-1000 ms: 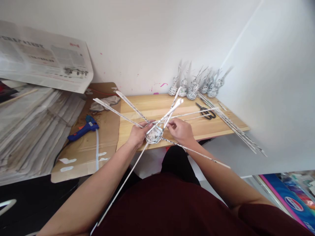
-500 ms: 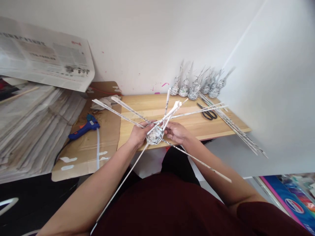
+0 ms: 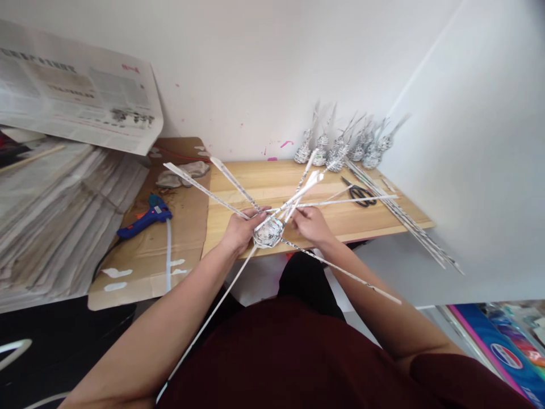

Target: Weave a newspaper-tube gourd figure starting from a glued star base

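Running behind both hands, find the wooden worktop [image 3: 247, 179], with the paper stack [image 3: 76, 227] at nine o'clock and the small woven forms [image 3: 336, 156] at one. Reaching in from seven o'clock, see the left forearm [image 3: 187, 284]; from four o'clock, the right forearm [image 3: 366, 284], both slanting inward to meet at the near edge. Closer in, notice the left hand [image 3: 238, 232] at nine o'clock of the woven piece [image 3: 268, 233], and the right hand [image 3: 313, 226] at three, drawn slightly outward since a moment ago. Between the hands, over the worktop's near edge, locate that woven piece, hardly moved. Cannot tell whether touching the wood. Radiating from it, count paper strands [image 3: 340, 201] towards ten, eleven, one, between two and three, four and seven o'clock. Just changed: at one o'clock, leaning further right and crossing more tightly, instead of standing nearly upright. Judged from that, altered in strand order, but not visibly taller in the weave. On the left, see fingers [image 3: 257, 217] closed on the rim, thumb on top. On the right, see fingers [image 3: 300, 219] curled nearly together beside the strand bases; cannot tell whether gripping one.
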A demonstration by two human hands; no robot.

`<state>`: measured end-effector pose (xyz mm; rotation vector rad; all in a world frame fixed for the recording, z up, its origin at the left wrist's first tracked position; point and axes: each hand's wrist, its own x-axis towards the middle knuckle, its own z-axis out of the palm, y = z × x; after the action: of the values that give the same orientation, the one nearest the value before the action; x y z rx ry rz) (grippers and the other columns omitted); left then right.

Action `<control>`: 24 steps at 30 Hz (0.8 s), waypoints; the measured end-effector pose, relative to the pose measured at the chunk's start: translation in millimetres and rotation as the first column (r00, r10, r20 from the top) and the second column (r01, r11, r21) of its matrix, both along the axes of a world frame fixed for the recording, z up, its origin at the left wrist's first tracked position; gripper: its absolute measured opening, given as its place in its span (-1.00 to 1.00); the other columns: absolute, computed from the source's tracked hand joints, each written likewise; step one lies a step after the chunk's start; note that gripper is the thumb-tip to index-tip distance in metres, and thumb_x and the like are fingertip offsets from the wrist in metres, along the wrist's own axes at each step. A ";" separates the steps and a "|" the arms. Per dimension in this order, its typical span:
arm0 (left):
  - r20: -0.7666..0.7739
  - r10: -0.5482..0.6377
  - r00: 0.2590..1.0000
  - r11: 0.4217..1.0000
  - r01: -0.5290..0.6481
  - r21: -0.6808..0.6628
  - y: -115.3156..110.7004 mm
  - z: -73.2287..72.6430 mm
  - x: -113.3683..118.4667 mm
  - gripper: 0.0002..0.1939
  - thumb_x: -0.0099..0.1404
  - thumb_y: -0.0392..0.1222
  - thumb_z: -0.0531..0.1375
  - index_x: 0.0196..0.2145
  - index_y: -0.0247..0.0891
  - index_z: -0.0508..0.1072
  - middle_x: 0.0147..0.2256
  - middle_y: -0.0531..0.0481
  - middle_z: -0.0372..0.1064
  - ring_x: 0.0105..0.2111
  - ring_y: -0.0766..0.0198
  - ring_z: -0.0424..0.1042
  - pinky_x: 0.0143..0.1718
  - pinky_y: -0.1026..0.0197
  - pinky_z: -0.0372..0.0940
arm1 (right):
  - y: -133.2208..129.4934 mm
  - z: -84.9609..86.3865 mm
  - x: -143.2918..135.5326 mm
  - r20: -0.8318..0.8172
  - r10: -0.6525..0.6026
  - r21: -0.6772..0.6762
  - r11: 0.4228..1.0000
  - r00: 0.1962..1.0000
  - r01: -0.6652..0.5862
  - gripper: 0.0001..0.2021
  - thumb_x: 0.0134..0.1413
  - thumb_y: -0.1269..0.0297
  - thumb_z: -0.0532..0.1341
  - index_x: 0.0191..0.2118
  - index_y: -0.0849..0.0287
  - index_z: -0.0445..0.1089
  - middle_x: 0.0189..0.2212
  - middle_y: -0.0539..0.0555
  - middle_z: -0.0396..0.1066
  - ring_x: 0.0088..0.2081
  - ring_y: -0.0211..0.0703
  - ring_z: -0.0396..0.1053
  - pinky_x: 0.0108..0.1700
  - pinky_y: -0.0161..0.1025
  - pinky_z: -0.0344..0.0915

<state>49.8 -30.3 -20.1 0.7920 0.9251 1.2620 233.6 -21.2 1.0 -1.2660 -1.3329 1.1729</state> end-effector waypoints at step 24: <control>-0.075 0.008 0.997 1.000 -0.007 0.011 -1.6 2.5 2.3 -0.41 -0.17 -0.02 0.49 -0.17 -0.38 0.61 -0.44 -0.11 0.56 -0.46 0.17 0.52 -0.34 0.14 0.44 | -19.6 16.7 -8.6 0.521 0.038 0.174 0.973 0.853 -0.150 -0.88 -0.02 0.30 0.30 -0.32 0.12 0.58 -0.36 0.06 0.58 -0.32 -0.08 0.50 -0.22 -0.21 0.34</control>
<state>52.1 -31.9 -17.5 0.8505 0.9833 1.2517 225.1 -40.9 17.7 -1.4269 -1.8775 0.7450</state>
